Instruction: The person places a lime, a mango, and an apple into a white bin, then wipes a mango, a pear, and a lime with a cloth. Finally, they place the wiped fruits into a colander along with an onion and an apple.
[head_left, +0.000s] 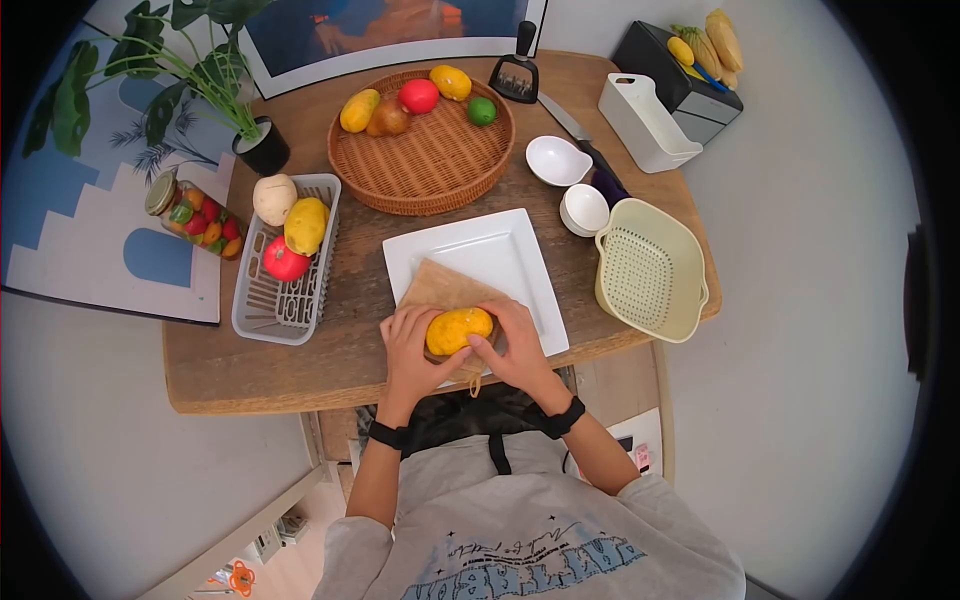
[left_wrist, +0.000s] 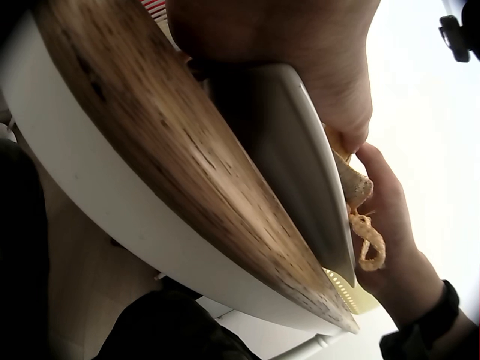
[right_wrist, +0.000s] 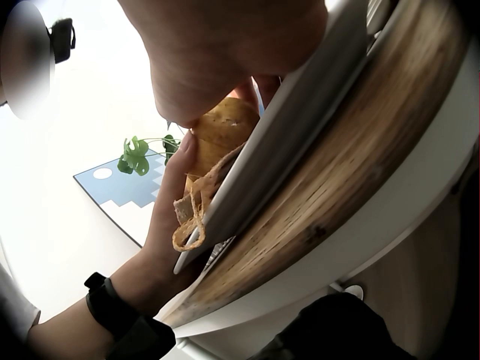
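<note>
We see a plump, smooth yellow fruit [head_left: 458, 330] over a tan, matte cloth [head_left: 440, 280], towards the near edge of a glossy, square-cornered white plate [head_left: 500, 240] on the worn wooden desk [head_left: 280, 385]. Our left hand [head_left: 410, 345] and right hand [head_left: 516, 345] grip its ends, fingers curled round it. We judge it moderately weighty, firm but bruisable, slightly slippery, best cupped at both rounded ends.

The forearms [head_left: 376, 470] are extended forward; the left hand [head_left: 408, 350] and right hand [head_left: 519, 348] are held close together, fingers [head_left: 402, 320] curved, thumbs [head_left: 484, 348] angled inward.
</note>
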